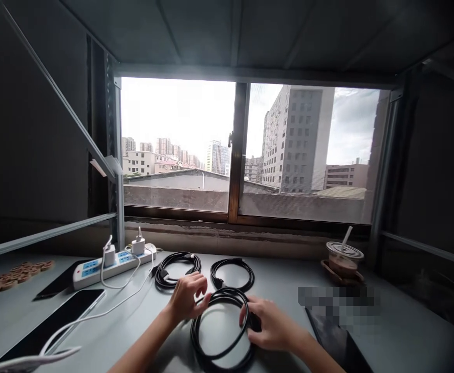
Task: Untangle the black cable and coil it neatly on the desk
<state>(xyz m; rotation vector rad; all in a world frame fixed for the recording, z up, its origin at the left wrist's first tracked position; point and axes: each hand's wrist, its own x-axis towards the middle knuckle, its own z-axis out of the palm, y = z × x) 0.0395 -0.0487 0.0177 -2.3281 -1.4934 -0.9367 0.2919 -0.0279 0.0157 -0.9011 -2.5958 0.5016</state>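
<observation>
White power strip (128,264) with 2 plugs (137,245); lidded cup (342,262) on brown tray (330,274)

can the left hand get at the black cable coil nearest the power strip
Probably yes: the left hand looks right by that black cable coil, with nothing visible blocking the way, and it doesn't seem to be gripping anything.

bottom centre: cable coil (196,344), smooth rubbery plastic, soft sheen | lower left: flat device (52,325), glossy glass-like face; power strip (114,270), smooth plastic; discs (15,277), wood-like | right: cup (342,259), clear plastic | left: upright (118,155), smooth metal | desk (283,272), smooth, satin
</observation>
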